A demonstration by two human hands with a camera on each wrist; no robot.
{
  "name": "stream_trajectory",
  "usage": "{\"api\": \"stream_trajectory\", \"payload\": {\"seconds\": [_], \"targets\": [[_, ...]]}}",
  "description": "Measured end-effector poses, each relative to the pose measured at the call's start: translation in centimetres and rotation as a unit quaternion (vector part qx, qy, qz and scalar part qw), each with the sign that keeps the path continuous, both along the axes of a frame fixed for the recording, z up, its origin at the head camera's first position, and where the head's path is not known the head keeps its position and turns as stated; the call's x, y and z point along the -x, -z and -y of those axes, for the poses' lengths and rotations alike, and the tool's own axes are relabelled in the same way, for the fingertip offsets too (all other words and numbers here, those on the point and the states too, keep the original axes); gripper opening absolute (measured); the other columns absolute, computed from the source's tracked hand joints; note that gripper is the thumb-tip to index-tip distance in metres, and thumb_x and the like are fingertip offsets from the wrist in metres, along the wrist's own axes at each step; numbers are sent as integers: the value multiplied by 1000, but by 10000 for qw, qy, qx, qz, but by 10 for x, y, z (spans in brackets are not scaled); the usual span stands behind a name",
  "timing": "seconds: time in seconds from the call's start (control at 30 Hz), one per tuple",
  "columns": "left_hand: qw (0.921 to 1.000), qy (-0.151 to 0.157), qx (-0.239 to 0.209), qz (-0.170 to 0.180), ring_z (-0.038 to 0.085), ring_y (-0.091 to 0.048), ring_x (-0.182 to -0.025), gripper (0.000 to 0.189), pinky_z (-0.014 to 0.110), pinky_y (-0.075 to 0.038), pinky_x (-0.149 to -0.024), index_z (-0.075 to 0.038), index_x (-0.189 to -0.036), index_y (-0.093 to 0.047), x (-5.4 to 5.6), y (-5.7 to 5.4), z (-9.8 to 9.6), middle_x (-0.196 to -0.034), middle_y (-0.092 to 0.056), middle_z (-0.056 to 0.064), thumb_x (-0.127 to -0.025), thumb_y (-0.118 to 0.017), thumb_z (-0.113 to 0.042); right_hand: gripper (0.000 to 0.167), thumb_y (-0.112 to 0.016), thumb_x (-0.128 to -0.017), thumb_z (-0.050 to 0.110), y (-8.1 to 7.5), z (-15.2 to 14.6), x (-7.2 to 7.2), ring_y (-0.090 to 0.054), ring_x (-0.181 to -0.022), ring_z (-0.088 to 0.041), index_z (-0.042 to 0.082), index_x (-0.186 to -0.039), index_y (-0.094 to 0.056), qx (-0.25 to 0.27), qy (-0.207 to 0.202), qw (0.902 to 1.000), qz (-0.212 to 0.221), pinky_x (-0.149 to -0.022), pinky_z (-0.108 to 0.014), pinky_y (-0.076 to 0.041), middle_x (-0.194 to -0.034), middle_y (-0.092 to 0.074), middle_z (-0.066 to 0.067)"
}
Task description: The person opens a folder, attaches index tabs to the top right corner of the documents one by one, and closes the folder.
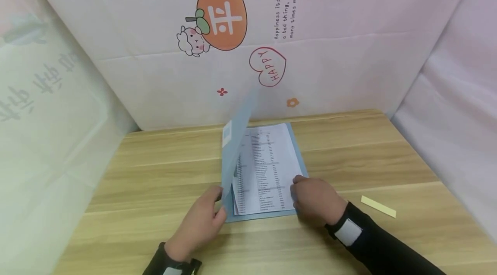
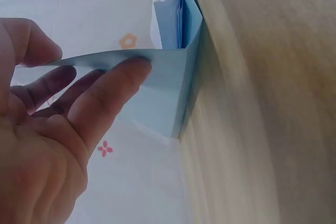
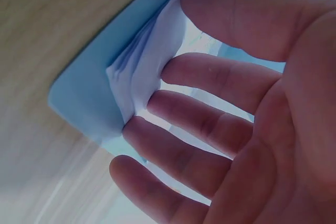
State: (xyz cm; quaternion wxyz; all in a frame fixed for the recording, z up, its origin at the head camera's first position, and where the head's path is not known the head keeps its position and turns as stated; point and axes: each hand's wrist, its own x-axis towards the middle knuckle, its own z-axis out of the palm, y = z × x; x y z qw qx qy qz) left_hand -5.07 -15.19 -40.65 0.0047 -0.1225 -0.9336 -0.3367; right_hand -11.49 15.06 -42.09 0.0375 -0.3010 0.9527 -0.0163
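Observation:
A light blue folder (image 1: 236,147) lies on the wooden table with its front cover raised. Inside it rests a stack of white printed sheets (image 1: 268,167). My left hand (image 1: 201,221) pinches the edge of the cover between thumb and fingers; in the left wrist view the cover (image 2: 165,77) stands up from the spine. At the lower right corner, my right hand (image 1: 318,199) presses against the sheets. The right wrist view shows its fingers fairly straight, fingertips right at the edge of the sheets (image 3: 157,45) and the thumb near their upper side.
A pale yellow strip (image 1: 378,207) lies on the table (image 1: 167,180) to the right of my right hand. A white printed cloth (image 1: 155,80) hangs behind the table, with more cloth along both sides.

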Motion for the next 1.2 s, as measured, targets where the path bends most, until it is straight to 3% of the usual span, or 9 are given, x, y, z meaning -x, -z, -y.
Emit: {"api": "stream_trajectory", "payload": {"seconds": [0.23,0.33,0.53,0.7,0.87,0.93,0.97,1.03,1.2], "targets": [[9884,-677,-1096,802,28,-58,-117,60,51,-46,-97,-2,-144,-45,-3,8,20,-136,-57,16,-87,-61,-7,10,-72,-87,19,-5,0,-3,-43,-55,-12,9,-89,-72,-180,42,9998,98,-47,-26,-38,-76,-51,2],[9672,-967,-1962,1296,26,-60,-110,58,45,-50,-92,0,-140,-46,-5,11,31,-131,-59,16,-85,-63,-5,11,-72,-88,18,-7,-2,-4,-43,-55,-12,8,-88,-72,-240,-52,9997,74,-47,-26,-37,-75,-50,2],[8571,-1128,-4306,2593,39,-65,-103,25,41,-56,-81,7,-98,-54,-13,15,51,-108,-59,25,-101,-52,-18,13,-75,-87,19,-10,-5,-5,-42,-56,-12,6,-88,-71,-136,-328,9994,-28,-49,-26,-38,-75,-51,1],[7687,386,-5304,3552,34,-69,-87,76,50,-52,-89,-6,-60,-48,-16,13,71,-76,-68,14,-103,-21,-63,18,-77,-86,21,-10,-6,-4,-45,-59,-13,6,-94,-72,-73,-234,9995,186,-54,-26,-41,-82,-56,0],[6369,1451,-6696,3534,40,-54,-124,100,47,-39,-105,7,-120,-63,-21,10,75,-129,-60,25,-95,-4,-70,19,-78,-85,21,-8,-7,-2,-44,-60,-12,5,-92,-71,-67,-435,9990,21,-54,-25,-42,-84,-57,-2],[6146,1607,-7091,3058,42,-36,-138,95,46,-27,-112,8,-147,-37,-22,7,74,-149,-37,29,-97,-4,-67,19,-78,-85,21,-8,-9,-2,-43,-59,-12,5,-89,-70,-90,-583,9982,-143,-53,-25,-42,-82,-56,-2],[6187,1697,-7162,2747,42,-27,-142,91,46,-22,-113,7,-153,-24,-23,5,74,-155,-26,30,-99,-3,-63,20,-79,-84,21,-9,-9,-3,-42,-58,-12,4,-88,-70,-124,-659,9975,-218,-52,-25,-41,-81,-55,-2],[6609,1729,-6993,2105,39,-17,-146,80,43,-17,-115,6,-155,-3,-23,-2,73,-158,-8,31,-103,-2,-55,21,-79,-84,22,-9,-10,-3,-42,-58,-12,4,-88,-70,-157,-707,9970,-271,-52,-24,-41,-80,-55,-2],[9058,443,-4143,763,34,-20,-146,57,37,-24,-113,5,-156,-12,-23,-20,63,-161,-9,26,-112,-20,-30,22,-80,-84,24,-9,-10,-3,-41,-56,-12,4,-86,-70,-344,-852,9949,-416,-50,-24,-40,-77,-54,-2]]}}
